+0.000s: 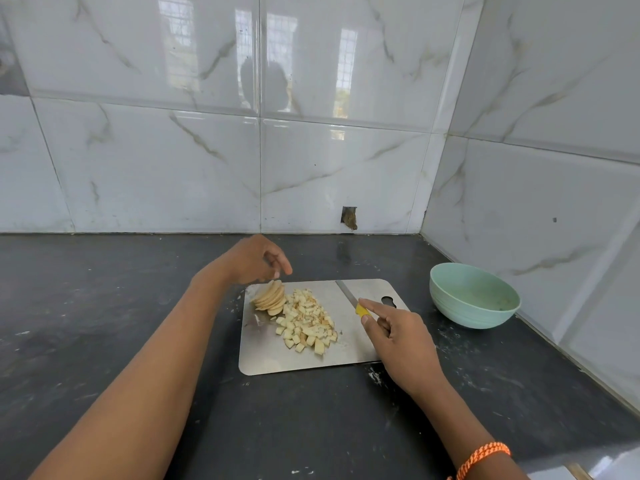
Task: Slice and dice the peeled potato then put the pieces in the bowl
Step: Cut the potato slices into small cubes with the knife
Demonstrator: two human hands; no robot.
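Note:
A steel cutting board (270, 355) lies on the dark counter. A heap of diced potato pieces (308, 322) covers its middle. A leaning stack of potato slices (270, 297) stands at the board's far left corner. My left hand (258, 259) hovers just above and behind the slices with loosely curled fingers, holding nothing. My right hand (398, 336) grips the yellow handle of a knife (348, 296), forefinger stretched along it; the blade points away over the board's right part. A pale green bowl (472, 296) sits to the right of the board.
White marble-look tiled walls meet in a corner behind the bowl. A small hole (349, 216) is in the back wall near the counter. The dark counter (104, 306) stretches far to the left. An orange bracelet (481, 459) is on my right wrist.

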